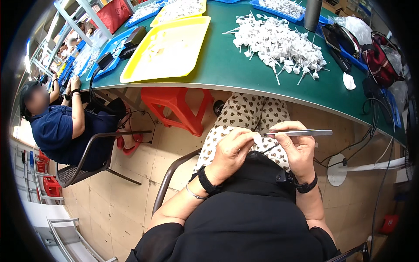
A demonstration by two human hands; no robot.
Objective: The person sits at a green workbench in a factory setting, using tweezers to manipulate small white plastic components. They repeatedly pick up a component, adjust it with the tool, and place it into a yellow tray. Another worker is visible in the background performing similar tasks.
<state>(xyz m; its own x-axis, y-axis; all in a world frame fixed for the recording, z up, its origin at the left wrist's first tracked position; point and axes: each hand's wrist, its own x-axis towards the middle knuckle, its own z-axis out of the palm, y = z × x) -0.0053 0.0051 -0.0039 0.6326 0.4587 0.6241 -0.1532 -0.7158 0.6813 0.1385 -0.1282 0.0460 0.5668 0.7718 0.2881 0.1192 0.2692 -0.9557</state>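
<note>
Above my lap, my left hand (231, 152) pinches a small white piece (257, 139) between thumb and fingers. My right hand (297, 150) is closed around a pair of silver tweezers (315, 132), held almost level. The tweezers' narrow end points left toward the white piece; whether they touch it I cannot tell. On the green table ahead lies a heap of small white plastic parts with thin stems (279, 43). To its left, a yellow tray (192, 48) rests at the table edge with a few small bits in it.
Blue trays stand along the back. A dark bottle (312, 15), pouches and a red bag (384, 61) sit at the right, with cables hanging below. A red stool (174, 107) is under the table. At the left, a co-worker (74, 122) sits on a chair.
</note>
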